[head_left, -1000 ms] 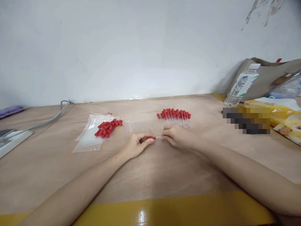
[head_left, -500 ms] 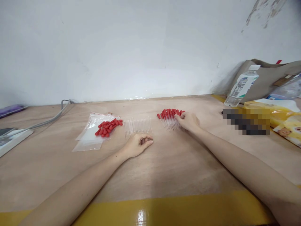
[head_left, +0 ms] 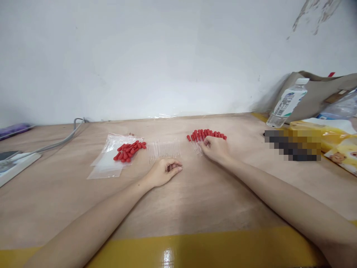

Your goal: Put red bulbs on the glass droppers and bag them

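My right hand (head_left: pixel 216 149) is over a row of droppers, clear glass tubes with red rubber bulbs (head_left: pixel 208 133) on their far ends. Its fingers are bent together at the tubes, and what lies between the fingertips is hidden. Several clear tubes (head_left: pixel 196 146) show to the left of that hand. My left hand (head_left: pixel 164 172) rests on the table with its fingers loosely curled, thumb a little apart and nothing visible in it. Just beyond it lies a row of bare glass tubes (head_left: pixel 164 149). Loose red rubber bulbs (head_left: pixel 128 152) are heaped left of these tubes, partly on clear plastic bags (head_left: pixel 107 163).
A grey cable (head_left: pixel 60 142) runs along the left to a white-edged item (head_left: pixel 28 165). To the right are a water bottle (head_left: pixel 288 102), a grey-brown bag (head_left: pixel 315 87), yellow packaging (head_left: pixel 309 126) and a blurred-out dark object (head_left: pixel 292 147). A wall (head_left: pixel 167 56) closes the table's back.
My right hand has moved left and slightly nearer along the dropper row, uncovering red bulbs at the row's right end. My left hand stays in place.
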Demonstrator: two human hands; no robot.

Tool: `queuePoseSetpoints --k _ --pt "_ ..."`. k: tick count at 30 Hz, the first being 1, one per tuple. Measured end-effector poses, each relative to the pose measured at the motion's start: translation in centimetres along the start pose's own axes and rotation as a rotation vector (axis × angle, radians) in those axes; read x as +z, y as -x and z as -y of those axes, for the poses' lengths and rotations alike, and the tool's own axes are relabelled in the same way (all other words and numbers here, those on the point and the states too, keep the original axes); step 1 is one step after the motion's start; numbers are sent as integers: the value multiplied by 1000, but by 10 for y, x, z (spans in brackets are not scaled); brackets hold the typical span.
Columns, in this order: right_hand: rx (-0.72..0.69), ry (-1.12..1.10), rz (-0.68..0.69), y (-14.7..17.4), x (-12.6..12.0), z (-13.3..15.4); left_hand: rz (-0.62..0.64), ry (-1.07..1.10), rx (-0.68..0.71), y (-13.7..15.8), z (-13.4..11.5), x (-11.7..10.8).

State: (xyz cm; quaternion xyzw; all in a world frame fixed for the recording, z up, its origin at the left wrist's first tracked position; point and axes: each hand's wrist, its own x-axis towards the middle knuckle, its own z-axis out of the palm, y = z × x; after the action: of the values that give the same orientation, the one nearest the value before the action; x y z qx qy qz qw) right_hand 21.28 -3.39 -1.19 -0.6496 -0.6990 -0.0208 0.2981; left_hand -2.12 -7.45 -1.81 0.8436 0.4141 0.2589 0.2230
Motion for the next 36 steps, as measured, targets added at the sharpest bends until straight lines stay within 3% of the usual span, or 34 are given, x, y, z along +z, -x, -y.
queuePoseSetpoints --k 5,12,14,17,20,24,30,36 --pt "-148 -48 145 -3 13 38 -17 3 14 1 1 0" --pt "-13 -101 250 -23 47 71 -78 -32 -1 2 1 2" --pt "4 -95 258 -24 49 74 -156 -78 -7 2 3 0" --pt "19 -89 277 -24 47 76 -399 -283 -45 0 11 -8" --pt "15 -86 289 -23 44 77 -536 -464 -227 -1 24 -18" --pt "7 -78 297 -21 44 82 -408 -495 -423 -4 39 -22" --pt "-6 -64 306 -21 45 85 -92 -467 -372 -9 44 -19" --pt "3 -54 324 -26 40 72 -32 -447 -329 -17 34 -12"
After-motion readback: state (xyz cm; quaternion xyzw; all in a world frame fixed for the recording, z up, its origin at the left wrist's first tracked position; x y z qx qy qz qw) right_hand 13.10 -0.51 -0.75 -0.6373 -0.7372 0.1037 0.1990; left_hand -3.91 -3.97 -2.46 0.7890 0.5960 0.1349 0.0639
